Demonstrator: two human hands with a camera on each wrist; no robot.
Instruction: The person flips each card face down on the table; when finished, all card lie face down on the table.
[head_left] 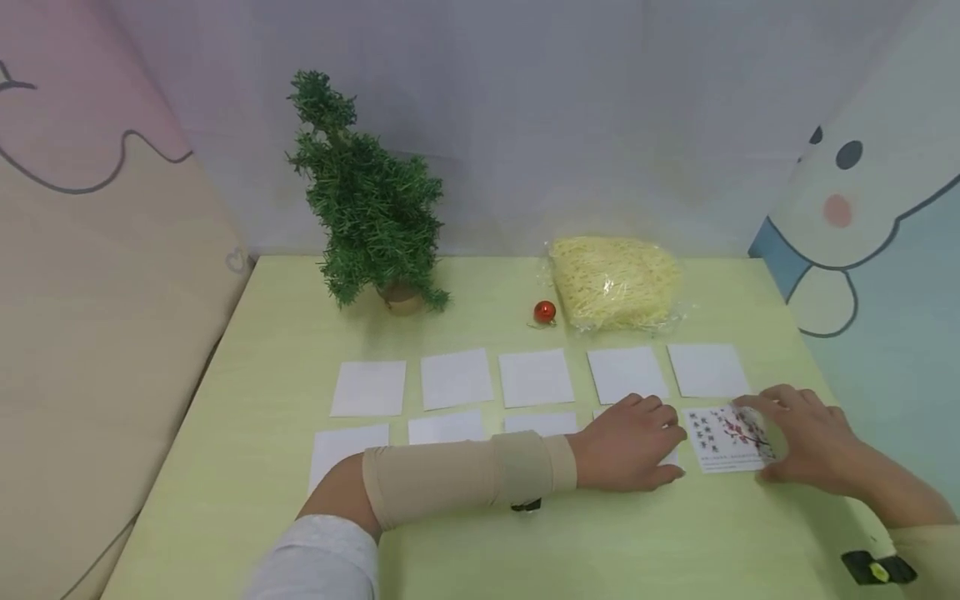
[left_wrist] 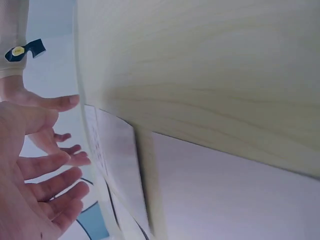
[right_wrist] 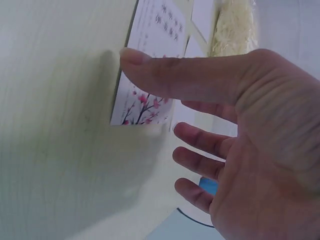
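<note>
A picture card (head_left: 726,442) with pink blossom branches and dark written characters lies face up at the right end of the near row. Around its right edge is my right hand (head_left: 813,437), thumb at the near side and fingers at the far side. In the right wrist view the thumb (right_wrist: 150,72) crosses over the card, and the other fingers are spread, not gripping. My left hand (head_left: 630,442) hovers just left of that card, over a mostly covered white card, its fingers loosely bent and holding nothing. Whether either hand touches a card is hard to tell.
Two rows of blank white cards lie on the pale table (head_left: 480,542), including a far-row card (head_left: 707,370). Behind them stand a small green artificial tree (head_left: 375,208), a red bauble (head_left: 544,312) and a clear bag of yellow shredded filler (head_left: 615,282). Curtains enclose the table.
</note>
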